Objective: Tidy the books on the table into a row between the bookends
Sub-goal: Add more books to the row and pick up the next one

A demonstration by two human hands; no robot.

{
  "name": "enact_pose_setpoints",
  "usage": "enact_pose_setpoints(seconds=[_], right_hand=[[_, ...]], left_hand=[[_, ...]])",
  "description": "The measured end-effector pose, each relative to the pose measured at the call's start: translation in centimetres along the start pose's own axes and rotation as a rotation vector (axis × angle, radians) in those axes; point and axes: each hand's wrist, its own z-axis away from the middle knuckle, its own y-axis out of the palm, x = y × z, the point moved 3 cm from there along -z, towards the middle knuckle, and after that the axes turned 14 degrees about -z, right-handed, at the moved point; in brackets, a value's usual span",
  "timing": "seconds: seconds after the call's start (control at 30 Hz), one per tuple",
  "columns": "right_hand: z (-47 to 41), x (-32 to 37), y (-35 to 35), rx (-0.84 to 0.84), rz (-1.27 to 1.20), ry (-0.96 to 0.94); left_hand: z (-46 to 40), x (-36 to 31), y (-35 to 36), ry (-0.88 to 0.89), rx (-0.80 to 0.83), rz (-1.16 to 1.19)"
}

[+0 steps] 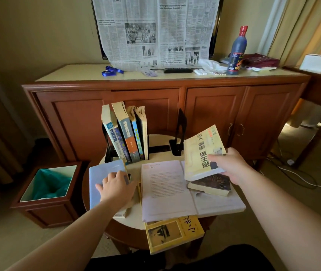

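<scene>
The right hand (232,165) pinches the lower right corner of the cream paperback (202,151), thumb on the cover and the other fingers hidden beneath, so the book hangs tilted above the bench (134,218), over a dark paperback (212,185) and the edge of an open book (177,190). The left hand (116,187) lies with straight, spread fingers pressed flat on a pale blue book (102,180) at the bench's left edge. To do this step well, I would turn the cream paperback upright, spine toward the viewer, and lower it into the gap between the standing row of books (125,133) and the right bookend (180,132), then slide it left against the row, which leans on the left bookend (108,148). That gap sits up and to the left of the right fingers, near them. A yellow book (173,234) overhangs the near rim and may slip if bumped.
</scene>
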Motion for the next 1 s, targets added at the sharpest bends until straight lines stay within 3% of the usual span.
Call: enact_pose_setpoints(seconds=[0.1, 0.2, 0.27, 0.33, 0.4, 0.53, 0.6, 0.77, 0.87, 1.0], right_hand=[[1.9, 0.0, 2.3, 0.22, -0.077, 0.011], [4.1, -0.3, 5.0, 0.449, -0.145, 0.042], [5.2, -1.1, 6.8, 0.544, -0.132, 0.077], [5.8, -2.0, 8.4, 0.598, -0.109, 0.084], [5.9, -2.7, 9.5, 0.61, -0.056, 0.022], [5.0, -2.8, 10.7, 0.436, 0.348, -0.301], [5.4, -2.5, 11.6, 0.434, 0.439, -0.427], [6.8, -1.9, 14.2, 0.538, 0.627, -0.423], [7.1, -1.6, 15.0, 0.553, 0.549, -0.435], [6.9, -2.9, 15.1, 0.449, 0.517, -0.397]], left_hand=[[-0.2, -1.3, -1.5, 0.071, 0.104, 0.386], [0.5, -3.2, -2.8, 0.094, 0.329, 0.872], [1.3, -4.3, -3.6, 0.078, 0.521, 1.236], [1.5, -4.7, -4.4, 0.06, 0.602, 1.438], [1.4, -4.4, -4.6, 0.048, 0.579, 1.476], [0.4, -3.6, -5.2, 0.096, 0.448, 1.433], [-0.1, -3.7, -6.0, 0.097, 0.38, 1.382], [-0.7, -4.5, -7.4, 0.181, 0.352, 1.272], [-0.1, -5.4, -7.3, 0.29, 0.382, 1.151], [-0.1, -5.6, -6.5, 0.349, 0.5, 0.962]])
